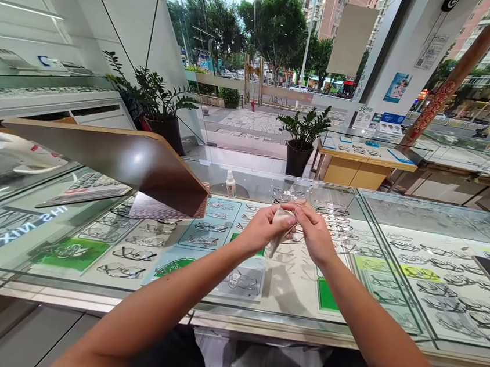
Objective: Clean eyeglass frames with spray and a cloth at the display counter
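Left hand [260,230] with fingers grasping a pale cloth [281,225], right hand [317,233] beside the cloth, fingers' hold unclear, glass desk [283,322] beneath the cloth

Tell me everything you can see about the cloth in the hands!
The cloth is small, pale and greyish, and looks soft and thin. It is bunched up, with a loose end hanging to a point. The left hand pinches it, up above the glass counter. The right hand is close beside it; whether those fingers touch it is hard to tell.
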Demonstrator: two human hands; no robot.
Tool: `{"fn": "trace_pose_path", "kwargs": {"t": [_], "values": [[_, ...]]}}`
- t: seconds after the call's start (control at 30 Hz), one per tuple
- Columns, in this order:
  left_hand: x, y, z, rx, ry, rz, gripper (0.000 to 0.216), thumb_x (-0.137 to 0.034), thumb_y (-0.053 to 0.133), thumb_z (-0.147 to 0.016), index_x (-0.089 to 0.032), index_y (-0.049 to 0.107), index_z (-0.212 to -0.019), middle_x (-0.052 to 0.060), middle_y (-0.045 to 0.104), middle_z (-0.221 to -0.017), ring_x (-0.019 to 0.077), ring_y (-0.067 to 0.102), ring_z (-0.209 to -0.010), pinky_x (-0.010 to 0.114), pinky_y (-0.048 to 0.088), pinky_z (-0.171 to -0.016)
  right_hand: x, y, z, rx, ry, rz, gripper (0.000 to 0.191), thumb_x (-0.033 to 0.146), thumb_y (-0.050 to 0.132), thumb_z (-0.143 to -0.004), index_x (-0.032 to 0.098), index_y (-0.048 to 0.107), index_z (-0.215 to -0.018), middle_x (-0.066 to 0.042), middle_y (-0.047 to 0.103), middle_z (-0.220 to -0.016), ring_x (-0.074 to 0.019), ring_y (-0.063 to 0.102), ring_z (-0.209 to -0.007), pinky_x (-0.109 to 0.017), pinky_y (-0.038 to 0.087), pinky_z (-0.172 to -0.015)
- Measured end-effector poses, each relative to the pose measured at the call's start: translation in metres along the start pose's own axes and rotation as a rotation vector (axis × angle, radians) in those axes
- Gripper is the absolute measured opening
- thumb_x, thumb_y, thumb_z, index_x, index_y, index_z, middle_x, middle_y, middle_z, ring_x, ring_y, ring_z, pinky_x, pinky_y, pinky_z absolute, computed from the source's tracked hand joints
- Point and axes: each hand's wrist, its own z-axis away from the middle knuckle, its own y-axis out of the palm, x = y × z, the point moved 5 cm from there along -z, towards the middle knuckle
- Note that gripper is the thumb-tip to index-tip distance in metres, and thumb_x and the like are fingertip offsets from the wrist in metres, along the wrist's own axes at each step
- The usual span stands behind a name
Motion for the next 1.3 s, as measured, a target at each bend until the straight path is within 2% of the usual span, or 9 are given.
{"fn": "trace_pose_path", "kwargs": {"t": [0.13, 0.23, 0.3, 0.4, 0.6, 0.8, 0.97, 1.13, 1.3], "values": [[-0.002, 0.001, 0.003, -0.032, 0.018, -0.018, 0.061, -0.063, 0.093, -0.073, -0.017, 0.074, -0.107, -0.002, 0.066, -0.071, 0.0101, 0.059, -0.054, 0.022, 0.047, -0.051, 0.005, 0.001, 0.0, 0.014, -0.064, 0.05, 0.041, 0.066, 0.068, -0.098, 0.031, 0.09, -0.102, -0.007, 0.077, -0.118, -0.0296, 0.058, -0.13, -0.047, 0.044, -0.118], [-0.002, -0.001, 0.003, -0.002, 0.041, -0.081, 0.058, -0.071, 0.084, -0.08, -0.017, 0.073, -0.099, 0.002, 0.07, -0.072, 0.0144, 0.064, -0.056, 0.026, 0.052, -0.055, 0.001, 0.001, 0.002, -0.011, 0.036, -0.035, 0.039, 0.063, 0.073, -0.094, 0.03, 0.09, -0.105, -0.008, 0.075, -0.115, -0.0244, 0.064, -0.097, -0.04, 0.058, -0.085], [-0.002, -0.002, 0.003, 0.038, 0.056, -0.135, 0.058, -0.072, 0.08, -0.084, -0.016, 0.074, -0.094, 0.005, 0.072, -0.076, 0.0175, 0.068, -0.064, 0.029, 0.056, -0.062, -0.001, 0.0, 0.003, -0.055, 0.112, -0.11, 0.036, 0.059, 0.079, -0.09, 0.029, 0.089, -0.108, -0.007, 0.072, -0.116, -0.0177, 0.056, -0.076, -0.032, 0.05, -0.058], [-0.003, -0.004, 0.002, 0.075, 0.065, -0.191, 0.055, -0.068, 0.081, -0.086, -0.015, 0.075, -0.1, 0.007, 0.076, -0.088, 0.0199, 0.072, -0.076, 0.031, 0.058, -0.072, 0.0, -0.002, 0.004, -0.13, 0.155, -0.187, 0.03, 0.052, 0.086, -0.083, 0.025, 0.088, -0.095, -0.006, 0.071, -0.111, -0.0153, 0.051, -0.072, -0.028, 0.04, -0.046], [-0.005, -0.001, 0.004, 0.107, 0.018, -0.196, 0.054, -0.054, 0.094, -0.077, -0.015, 0.071, -0.107, 0.007, 0.076, -0.086, 0.0209, 0.075, -0.073, 0.027, 0.055, -0.066, 0.002, -0.001, 0.004, -0.205, 0.177, -0.276, 0.031, 0.047, 0.094, -0.072, 0.023, 0.078, -0.084, -0.004, 0.073, -0.104, -0.0166, 0.055, -0.074, -0.028, 0.044, -0.049], [-0.004, 0.0, 0.005, -0.011, 0.104, -0.254, 0.052, -0.069, 0.079, -0.086, -0.019, 0.067, -0.094, -0.001, 0.067, -0.068, 0.0126, 0.057, -0.049, 0.026, 0.044, -0.051, 0.004, 0.006, 0.007, -0.144, 0.141, -0.247, 0.03, 0.051, 0.09, -0.078, 0.024, 0.076, -0.082, -0.004, 0.07, -0.096, -0.0194, 0.058, -0.08, -0.031, 0.05, -0.057], [-0.01, 0.002, 0.005, 0.063, 0.149, -0.311, 0.055, -0.072, 0.068, -0.094, -0.017, 0.07, -0.087, 0.004, 0.071, -0.076, 0.0186, 0.066, -0.069, 0.029, 0.05, -0.066, 0.006, 0.0, 0.006, -0.178, 0.182, -0.271, 0.028, 0.046, 0.088, -0.077, 0.023, 0.073, -0.076, -0.004, 0.068, -0.108, -0.0146, 0.051, -0.069, -0.027, 0.038, -0.044], [-0.015, 0.002, 0.005, 0.161, 0.119, -0.35, 0.044, -0.055, 0.085, -0.086, -0.016, 0.076, -0.106, 0.01, 0.077, -0.099, 0.0237, 0.073, -0.089, 0.028, 0.052, -0.075, 0.006, -0.007, 0.004, -0.235, 0.185, -0.262, 0.025, 0.043, 0.088, -0.074, 0.022, 0.074, -0.074, -0.004, 0.069, -0.102, -0.015, 0.051, -0.072, -0.026, 0.037, -0.046], [-0.008, -0.002, 0.003, 0.093, 0.062, -0.295, 0.052, -0.059, 0.088, -0.081, -0.015, 0.072, -0.104, 0.006, 0.074, -0.083, 0.0206, 0.072, -0.068, 0.029, 0.054, -0.062, -0.001, 0.0, 0.005, -0.149, 0.182, -0.263, 0.027, 0.048, 0.088, -0.079, 0.023, 0.078, -0.086, -0.004, 0.07, -0.099, -0.0178, 0.056, -0.078, -0.028, 0.045, -0.053]]}}
